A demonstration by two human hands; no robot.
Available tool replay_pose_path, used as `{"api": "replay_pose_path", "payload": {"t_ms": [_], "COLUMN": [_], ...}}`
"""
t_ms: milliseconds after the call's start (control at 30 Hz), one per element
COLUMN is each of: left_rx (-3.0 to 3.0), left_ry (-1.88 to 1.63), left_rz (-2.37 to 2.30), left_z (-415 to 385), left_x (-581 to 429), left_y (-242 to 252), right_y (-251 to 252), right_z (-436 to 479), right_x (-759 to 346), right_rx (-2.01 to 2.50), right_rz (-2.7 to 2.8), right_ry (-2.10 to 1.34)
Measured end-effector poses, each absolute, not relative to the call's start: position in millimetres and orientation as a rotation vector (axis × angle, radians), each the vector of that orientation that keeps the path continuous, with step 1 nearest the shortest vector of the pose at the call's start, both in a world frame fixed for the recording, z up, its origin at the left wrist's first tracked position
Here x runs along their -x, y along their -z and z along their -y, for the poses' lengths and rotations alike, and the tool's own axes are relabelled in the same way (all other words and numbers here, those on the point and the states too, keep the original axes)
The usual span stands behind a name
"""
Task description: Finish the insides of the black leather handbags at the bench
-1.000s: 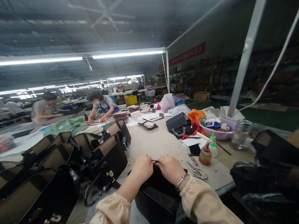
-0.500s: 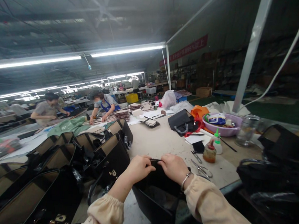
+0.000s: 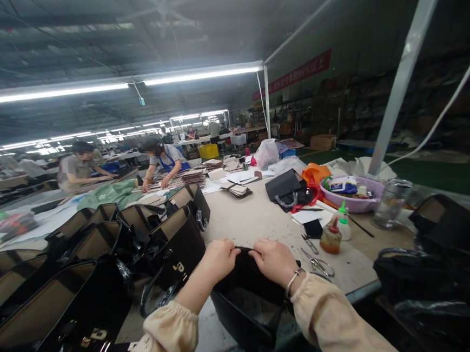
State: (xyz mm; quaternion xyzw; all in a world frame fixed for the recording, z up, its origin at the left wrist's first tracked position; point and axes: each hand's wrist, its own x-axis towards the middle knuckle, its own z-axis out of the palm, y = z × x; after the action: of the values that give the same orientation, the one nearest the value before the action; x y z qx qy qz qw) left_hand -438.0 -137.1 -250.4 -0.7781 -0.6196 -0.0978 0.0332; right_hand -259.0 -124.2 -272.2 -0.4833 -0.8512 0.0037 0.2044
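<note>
A black handbag stands open at the table's near edge, its dark inside facing me. My left hand pinches the bag's far top rim, thumb toward the middle. Close beside it, my right hand grips the same rim, its thumb near the left one. A short stretch of black edge shows between the two thumbs. The fingers beyond the rim are partly hidden. To the left, several black handbags with tan insides and metal clasps stand in rows. Right of my right hand lie scissors.
Tweezers, an amber glue bottle and a green-capped bottle are at the right. Behind them stand a purple basin and a glass jar. Another black bag lies farther back. Two people work across the tables.
My thumbs have shifted slightly on the rim, the left one drawing back a little. Both hands keep hold of the handbag. The camera view has moved slightly.
</note>
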Motion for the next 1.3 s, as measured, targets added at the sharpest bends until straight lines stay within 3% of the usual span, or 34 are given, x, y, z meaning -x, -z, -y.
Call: {"api": "replay_pose_path", "payload": {"t_ms": [833,1133,1300], "left_rx": [2.311,2.603,2.765], "left_ry": [0.311,0.603,0.497], "left_rz": [1.978,1.818,1.682], "left_z": [136,141,142], "left_x": [432,444,438], "left_y": [254,249,247], "right_y": [254,243,236], "right_z": [118,114,119], "right_x": [287,278,259], "right_rx": [1.425,1.408,1.427], "right_rz": [2.588,2.668,2.723], "right_ry": [-0.03,-0.017,-0.094]}}
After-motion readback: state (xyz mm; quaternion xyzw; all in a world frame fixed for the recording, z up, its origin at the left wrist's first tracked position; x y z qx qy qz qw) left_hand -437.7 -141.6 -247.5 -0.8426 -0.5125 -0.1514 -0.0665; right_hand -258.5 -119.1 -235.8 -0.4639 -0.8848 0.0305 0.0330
